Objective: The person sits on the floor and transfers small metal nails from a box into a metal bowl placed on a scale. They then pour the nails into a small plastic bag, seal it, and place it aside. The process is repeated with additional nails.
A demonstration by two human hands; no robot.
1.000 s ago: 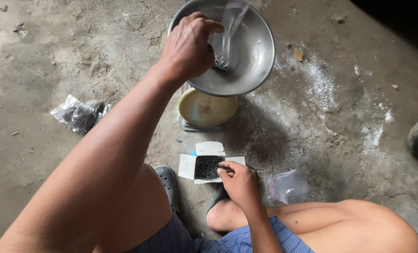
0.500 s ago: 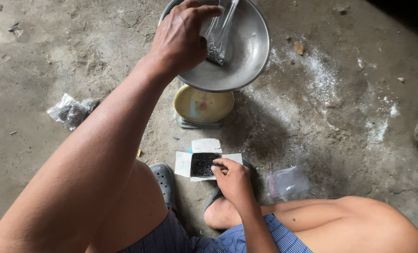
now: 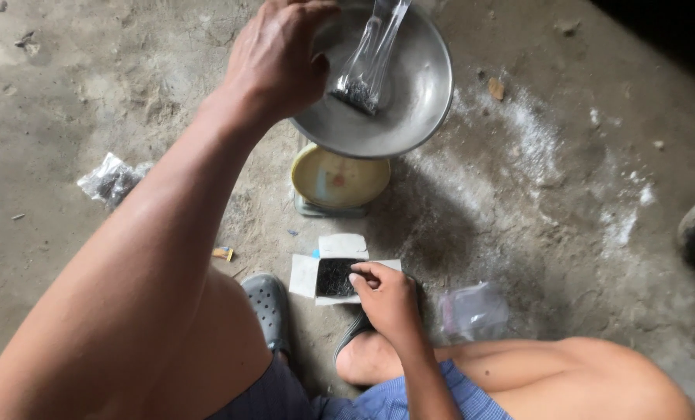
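A clear plastic bag [image 3: 371,58] w/ dark small pieces at its bottom is held upright in the metal pan [image 3: 410,101] of a yellow scale [image 3: 340,180] on the concrete floor. Left hand [image 3: 281,66] sits at the pan's near rim; whether its fingers clamp the bag can't be told. Right hand [image 3: 386,299] rests at an open white box [image 3: 333,274] of dark pieces, fingers pinched together at its edge. Judged best: bag kept centred, small pinches taken, box kept flat, dial left unblocked. 1 spare bag [image 3: 472,311] lies beside.

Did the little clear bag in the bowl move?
Yes. The clear bag rose from the metal bowl's bottom toward its far rim, still leaning there.
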